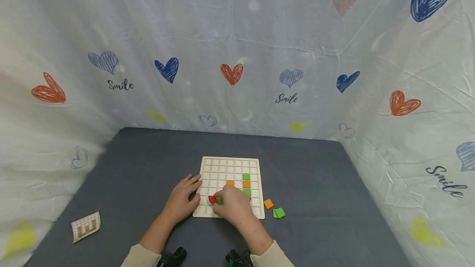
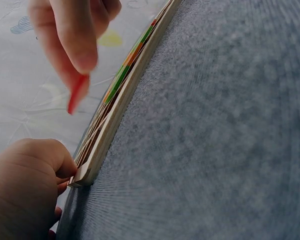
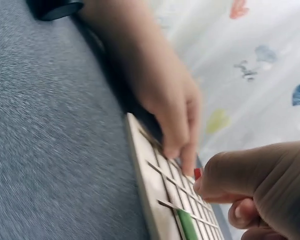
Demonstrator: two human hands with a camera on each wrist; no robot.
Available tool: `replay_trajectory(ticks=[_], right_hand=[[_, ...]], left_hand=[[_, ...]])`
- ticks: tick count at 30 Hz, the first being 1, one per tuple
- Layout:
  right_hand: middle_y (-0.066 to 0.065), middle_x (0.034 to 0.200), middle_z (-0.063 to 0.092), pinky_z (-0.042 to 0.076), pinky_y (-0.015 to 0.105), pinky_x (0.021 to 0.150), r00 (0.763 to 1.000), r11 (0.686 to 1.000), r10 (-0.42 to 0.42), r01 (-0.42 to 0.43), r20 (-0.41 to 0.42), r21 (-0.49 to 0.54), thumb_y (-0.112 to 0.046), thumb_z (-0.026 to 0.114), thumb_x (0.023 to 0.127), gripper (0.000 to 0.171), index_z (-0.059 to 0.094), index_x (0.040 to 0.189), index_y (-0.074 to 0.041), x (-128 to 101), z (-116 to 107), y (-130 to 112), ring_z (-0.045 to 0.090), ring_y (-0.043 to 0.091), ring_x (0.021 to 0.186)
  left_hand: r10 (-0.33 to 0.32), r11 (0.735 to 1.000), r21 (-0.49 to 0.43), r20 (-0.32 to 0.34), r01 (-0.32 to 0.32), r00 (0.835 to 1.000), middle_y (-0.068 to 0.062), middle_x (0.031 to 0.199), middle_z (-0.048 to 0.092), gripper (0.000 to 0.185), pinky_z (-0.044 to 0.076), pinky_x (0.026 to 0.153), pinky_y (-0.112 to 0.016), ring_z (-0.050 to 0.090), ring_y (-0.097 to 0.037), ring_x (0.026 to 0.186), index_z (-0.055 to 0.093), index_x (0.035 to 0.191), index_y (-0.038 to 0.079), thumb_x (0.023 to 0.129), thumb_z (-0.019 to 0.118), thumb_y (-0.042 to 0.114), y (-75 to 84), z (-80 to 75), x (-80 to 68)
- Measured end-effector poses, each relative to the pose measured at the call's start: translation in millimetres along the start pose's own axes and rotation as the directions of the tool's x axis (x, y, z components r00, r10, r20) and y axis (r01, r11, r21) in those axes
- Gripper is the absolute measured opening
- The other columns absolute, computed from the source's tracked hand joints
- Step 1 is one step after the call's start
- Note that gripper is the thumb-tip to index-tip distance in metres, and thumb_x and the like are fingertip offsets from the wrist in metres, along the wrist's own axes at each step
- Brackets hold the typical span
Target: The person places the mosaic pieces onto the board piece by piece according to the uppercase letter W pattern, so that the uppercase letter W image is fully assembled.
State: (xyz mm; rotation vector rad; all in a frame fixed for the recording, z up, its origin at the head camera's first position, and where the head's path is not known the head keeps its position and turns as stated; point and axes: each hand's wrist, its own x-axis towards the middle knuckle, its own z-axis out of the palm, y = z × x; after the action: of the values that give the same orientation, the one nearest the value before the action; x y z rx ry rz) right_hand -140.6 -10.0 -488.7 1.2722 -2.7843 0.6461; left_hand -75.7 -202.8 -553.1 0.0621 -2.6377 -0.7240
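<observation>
Head view, right hand (image 1: 233,205) pinching red tile (image 1: 212,199) (over board (image 1: 208,164))

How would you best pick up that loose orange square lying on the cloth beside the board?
Probably pinch the orange square by two opposite edges, coming straight down from above. It lies flat and thin on the grey cloth, apart from the green squares.

Grid board (image 1: 230,167): mid-table (image 1: 315,184), toward the near edge.
Loose tiles (image 1: 274,209): just right of board's near right corner.
Card (image 1: 86,226): near left corner.
</observation>
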Motion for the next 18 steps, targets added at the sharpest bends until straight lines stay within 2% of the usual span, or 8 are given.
replay_trajectory(ticks=[2,7,9,13,18], right_hand=[[-0.006,0.074,0.057,0.032,0.021,0.038,1.000,1.000,0.007,-0.007,0.004,-0.007,-0.020,0.070,0.069,0.022,0.078,0.090,-0.019,1.4,4.9,-2.4,0.041,0.004,0.050],[-0.009,0.060,0.050,0.028,0.023,0.034,1.000,0.998,0.008,-0.008,-0.008,-0.058,-0.016,0.069,0.066,0.006,0.073,0.066,-0.020,4.4,12.5,-6.2,0.037,0.007,0.045],[-0.009,0.053,0.044,0.026,0.024,0.032,1.000,0.997,0.000,0.000,-0.008,-0.083,-0.015,0.068,0.065,0.013,0.065,0.055,-0.022,4.9,13.4,-7.2,0.035,0.008,0.041],[-0.009,0.044,0.037,0.023,0.025,0.031,1.000,0.990,-0.014,0.012,-0.007,-0.139,-0.013,0.067,0.065,0.028,0.051,0.045,-0.024,5.1,13.3,-9.1,0.032,0.009,0.039],[-0.009,0.044,0.040,0.024,0.024,0.031,0.998,0.978,-0.031,0.020,-0.053,-0.206,-0.010,0.066,0.068,0.027,0.056,0.046,-0.022,5.8,13.9,-13.1,0.034,0.008,0.040]], left_hand=[[-0.003,1.000,0.001,0.001,0.003,1.000,-0.005,0.139,0.049,0.044,0.027,0.107,-0.057,0.035,-0.032,0.133,0.060,0.129,0.008,0.086,0.063,0.016,-0.1,0.3,0.0],[0.000,1.000,-0.006,-0.002,0.000,1.000,-0.006,0.139,0.049,0.043,0.027,0.107,-0.057,0.036,-0.033,0.133,0.060,0.129,0.007,0.086,0.063,0.015,2.0,-0.7,0.2],[0.001,1.000,-0.008,-0.006,-0.002,1.000,-0.007,0.138,0.050,0.043,0.027,0.107,-0.057,0.037,-0.033,0.132,0.061,0.128,0.007,0.086,0.064,0.014,3.2,-1.4,0.3],[-0.004,1.000,-0.010,-0.004,0.004,1.000,-0.007,0.138,0.050,0.043,0.027,0.107,-0.057,0.037,-0.033,0.133,0.061,0.127,0.007,0.086,0.064,0.014,4.6,-2.7,0.4],[-0.020,1.000,-0.016,0.006,0.020,1.000,-0.006,0.139,0.049,0.043,0.027,0.107,-0.057,0.035,-0.033,0.133,0.060,0.128,0.007,0.086,0.063,0.015,4.2,-3.7,0.6]])
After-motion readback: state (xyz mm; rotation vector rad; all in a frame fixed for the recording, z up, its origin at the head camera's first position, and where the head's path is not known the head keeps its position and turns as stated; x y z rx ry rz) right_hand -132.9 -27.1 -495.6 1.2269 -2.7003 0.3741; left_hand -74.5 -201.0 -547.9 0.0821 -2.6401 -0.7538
